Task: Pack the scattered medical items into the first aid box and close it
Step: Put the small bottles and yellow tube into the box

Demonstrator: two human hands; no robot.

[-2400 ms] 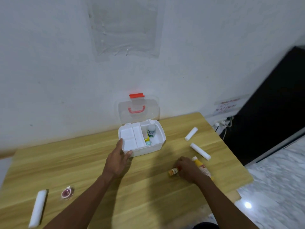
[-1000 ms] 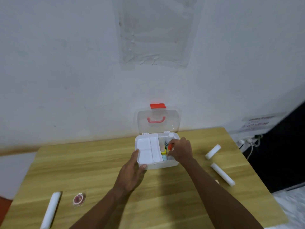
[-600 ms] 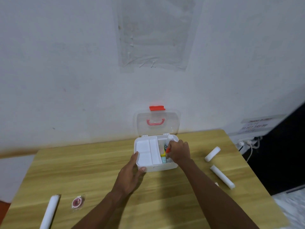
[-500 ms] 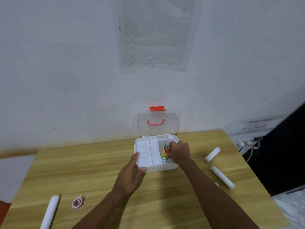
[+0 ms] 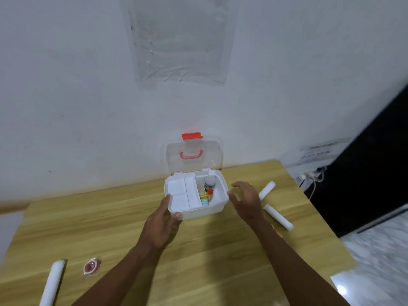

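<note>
My left hand (image 5: 161, 226) braces the front left corner of the first aid box (image 5: 196, 196) so it won't slide on the surface (image 5: 110, 217); its grip grasps that corner. My right hand (image 5: 246, 200) hovers just right of the box, grip released and empty. The small orange-capped bottle (image 5: 209, 193) stands inside, beside the white bottle (image 5: 210, 180). Two gauze rolls (image 5: 278, 217) lie nearby, and the lid (image 5: 194, 153) stands open.
</note>
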